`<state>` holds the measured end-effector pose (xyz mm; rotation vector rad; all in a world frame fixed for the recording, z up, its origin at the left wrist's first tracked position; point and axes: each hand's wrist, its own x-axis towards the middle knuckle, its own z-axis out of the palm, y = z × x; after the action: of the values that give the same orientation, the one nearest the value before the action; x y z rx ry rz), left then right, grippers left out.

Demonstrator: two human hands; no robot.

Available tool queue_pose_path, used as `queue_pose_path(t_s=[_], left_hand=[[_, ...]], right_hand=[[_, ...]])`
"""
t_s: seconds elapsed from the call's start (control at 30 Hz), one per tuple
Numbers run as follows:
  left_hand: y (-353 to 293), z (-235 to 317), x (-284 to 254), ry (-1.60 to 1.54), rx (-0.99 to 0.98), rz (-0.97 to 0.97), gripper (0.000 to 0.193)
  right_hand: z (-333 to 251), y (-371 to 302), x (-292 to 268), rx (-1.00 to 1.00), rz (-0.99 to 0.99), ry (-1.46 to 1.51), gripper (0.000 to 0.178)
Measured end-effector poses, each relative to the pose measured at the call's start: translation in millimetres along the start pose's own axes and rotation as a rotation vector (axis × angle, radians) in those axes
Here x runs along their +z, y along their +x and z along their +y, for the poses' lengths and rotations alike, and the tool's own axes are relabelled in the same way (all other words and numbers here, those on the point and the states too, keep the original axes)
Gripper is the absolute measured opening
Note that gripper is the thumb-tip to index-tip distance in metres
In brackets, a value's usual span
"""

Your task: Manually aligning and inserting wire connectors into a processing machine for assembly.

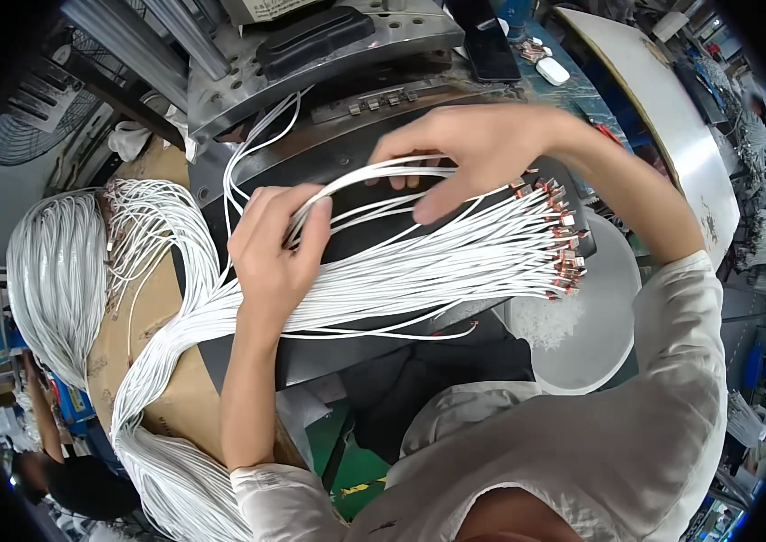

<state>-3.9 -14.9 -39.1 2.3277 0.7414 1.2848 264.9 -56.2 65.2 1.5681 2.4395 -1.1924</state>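
Note:
My left hand (274,244) is closed on several white cables (347,182) that arch up from its grip toward the right. Over the far ends of these cables, my right hand (482,149) is curved, slightly blurred, with its thumb and fingers apart. Below both hands lies a thick bundle of white cables (419,271), spread across a black work surface (311,361). Small metal connectors with orange-red parts (565,253) tip the bundle's right end. A few cables run behind my left hand up to the machine.
A metal machine press (401,41) with a black block (315,43) stands at the far side. More cable coils (58,280) lie on brown cardboard (166,388) at left. A round pale tub (595,348) holds white scraps. A phone (489,50) lies near the blue-green bench.

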Motion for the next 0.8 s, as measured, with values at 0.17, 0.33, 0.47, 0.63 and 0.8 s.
queue_pose_path(t_s=[0.17, 0.33, 0.47, 0.63, 0.8], left_hand=[[-2, 2, 5, 0.023, -0.164, -0.196, 0.012], [-2, -2, 4, -0.266, -0.278, -0.179, 0.013], [-4, -9, -6, -0.697, -0.727, -0.068, 0.021], [9, -8, -1, -0.495, -0.768, -0.514, 0.026], [47, 0, 3, -0.331, -0.829, -0.913, 0.024]], right_hand=[[15, 6, -9, 0.3, -0.179, -0.343, 0.036], [60, 17, 1, -0.107, -0.116, 0.09, 0.027], [85, 8, 12, -0.066, 0.066, 0.364, 0.034], [114, -23, -3, 0.069, 0.191, 0.455, 0.025], [134, -44, -10, 0.126, 0.124, 0.493, 0.022]])
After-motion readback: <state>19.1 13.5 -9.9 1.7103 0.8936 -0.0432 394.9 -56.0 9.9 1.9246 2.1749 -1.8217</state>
